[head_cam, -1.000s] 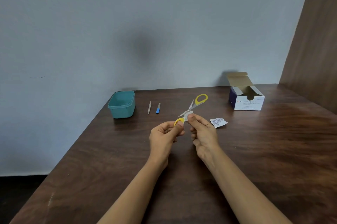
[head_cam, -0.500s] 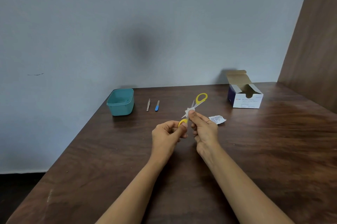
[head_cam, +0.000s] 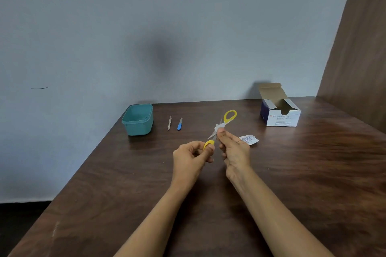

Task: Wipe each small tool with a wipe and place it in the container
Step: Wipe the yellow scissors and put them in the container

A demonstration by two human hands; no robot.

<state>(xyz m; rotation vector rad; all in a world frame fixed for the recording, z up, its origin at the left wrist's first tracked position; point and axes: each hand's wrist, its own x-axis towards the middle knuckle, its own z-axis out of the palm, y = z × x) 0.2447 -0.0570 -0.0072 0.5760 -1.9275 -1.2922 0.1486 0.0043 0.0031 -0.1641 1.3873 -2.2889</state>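
Note:
Small scissors (head_cam: 229,116) with yellow handles are held open above the brown table (head_cam: 302,173). My left hand (head_cam: 191,158) grips the near yellow handle. My right hand (head_cam: 232,148) pinches a white wipe (head_cam: 217,128) around the scissors near the pivot. The far handle loop sticks up and away, free of both hands. A teal container (head_cam: 137,120) stands at the back left. Between it and the scissors lie metal tweezers (head_cam: 169,123) and a blue-handled tool (head_cam: 179,124), side by side on the table.
An open white and blue box (head_cam: 279,114) stands at the back right. A torn white wipe packet (head_cam: 248,139) lies just right of my right hand. A grey wall closes the back and a wooden panel (head_cam: 359,47) the right side.
My right hand has slid the wipe along the scissors, away from the near handle toward the far one. My left hand keeps its hold on the near handle.

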